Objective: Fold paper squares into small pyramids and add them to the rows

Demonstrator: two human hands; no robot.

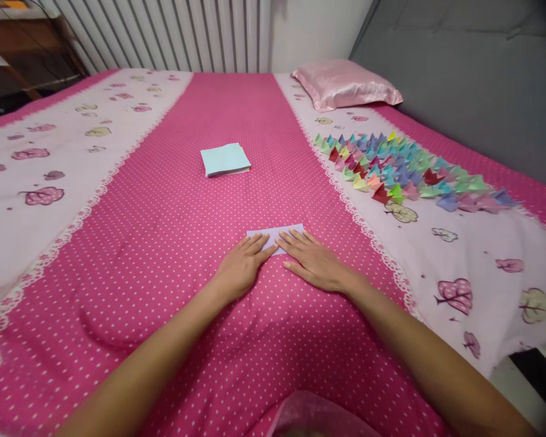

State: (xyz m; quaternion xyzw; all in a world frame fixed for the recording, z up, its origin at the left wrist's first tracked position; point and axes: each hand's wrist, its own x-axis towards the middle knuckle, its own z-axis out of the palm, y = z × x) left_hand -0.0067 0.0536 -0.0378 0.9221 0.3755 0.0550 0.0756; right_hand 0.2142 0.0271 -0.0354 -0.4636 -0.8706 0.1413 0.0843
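Note:
A lavender sheet of paper, folded into a narrow rectangle, lies flat on the pink dotted bedspread. My left hand presses on its left part with the fingers stretched out. On the right part rest the spread fingers of my right hand, its thumb lying apart on the cloth. Both palms face down, and the fingertips of the two hands nearly meet at the paper's middle. Much of the paper's near edge is hidden under the fingers.
Farther off stands a stack of square paper, pale blue on top. To the right, many small folded paper boats in mixed colours sit in rows. Behind them lie a pink satin pillow and a grey headboard. A radiator lines the back.

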